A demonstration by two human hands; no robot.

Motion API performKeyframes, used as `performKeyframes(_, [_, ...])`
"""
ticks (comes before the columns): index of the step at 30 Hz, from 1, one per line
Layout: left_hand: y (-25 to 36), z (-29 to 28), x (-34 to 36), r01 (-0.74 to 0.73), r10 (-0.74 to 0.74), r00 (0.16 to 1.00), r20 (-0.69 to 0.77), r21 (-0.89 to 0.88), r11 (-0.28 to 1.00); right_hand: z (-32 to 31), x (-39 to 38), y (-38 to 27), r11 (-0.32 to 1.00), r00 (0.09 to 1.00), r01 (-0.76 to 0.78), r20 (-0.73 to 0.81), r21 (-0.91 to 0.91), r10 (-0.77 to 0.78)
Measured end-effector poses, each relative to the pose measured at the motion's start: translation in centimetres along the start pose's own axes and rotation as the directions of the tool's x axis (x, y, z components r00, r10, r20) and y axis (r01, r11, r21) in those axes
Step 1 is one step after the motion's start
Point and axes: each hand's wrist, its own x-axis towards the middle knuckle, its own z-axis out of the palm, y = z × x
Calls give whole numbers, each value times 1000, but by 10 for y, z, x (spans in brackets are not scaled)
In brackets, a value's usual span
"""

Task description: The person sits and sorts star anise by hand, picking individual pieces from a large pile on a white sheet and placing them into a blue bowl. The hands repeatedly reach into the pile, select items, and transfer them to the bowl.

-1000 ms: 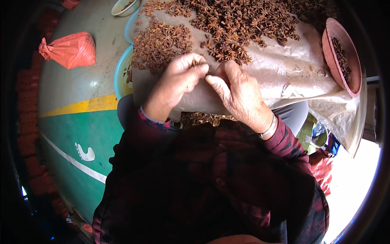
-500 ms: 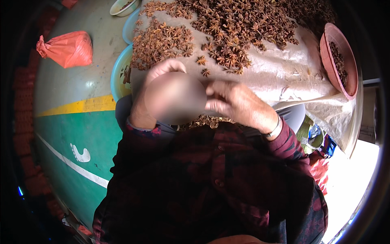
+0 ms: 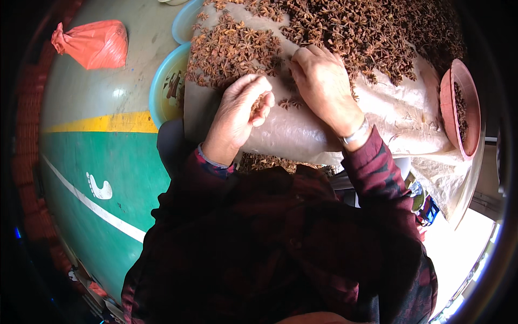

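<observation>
My left hand [image 3: 240, 113] is closed near the front of the sheet-covered table, its fingers curled round star anise [image 3: 258, 103] that shows in brown bits at the palm. To its right, my right hand [image 3: 325, 89] reaches to the near edge of a large dark heap of star anise [image 3: 372, 32]. Its fingers are bent and drawn together, and whatever they hold is hidden. A lighter brown spread of star anise [image 3: 232, 46] lies beyond my left hand. Between the hands, a few loose pods [image 3: 291, 102] rest on the plastic sheet [image 3: 294, 132].
A pink basket [image 3: 449, 102] with dark bits stands at the table's right side. Left of the table are a blue-rimmed basin [image 3: 156, 92] and another blue basin [image 3: 183, 24]. A tied red sack [image 3: 100, 46] lies on the floor. More star anise [image 3: 275, 162] shows below the table's front edge.
My hands were close together in front of me. The right hand has moved forward to the heap, and the left has stayed back, closed. The view has shifted slightly.
</observation>
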Motion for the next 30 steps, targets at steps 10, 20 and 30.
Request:
performKeyframes(10, [-21,32,-15,-155,99,963,252,216,964,-27,-68,-38,459,913,-307,122,834,390])
performKeyframes(20, [2,24,-29,-477,402,874,274,643,598,-69,-92,-14,661,757,-498,653,561,17])
performKeyframes(30, [-30,27,7,-498,410,748,522,850,-173,-34,-9,32,960,980,174,133,-219,-147])
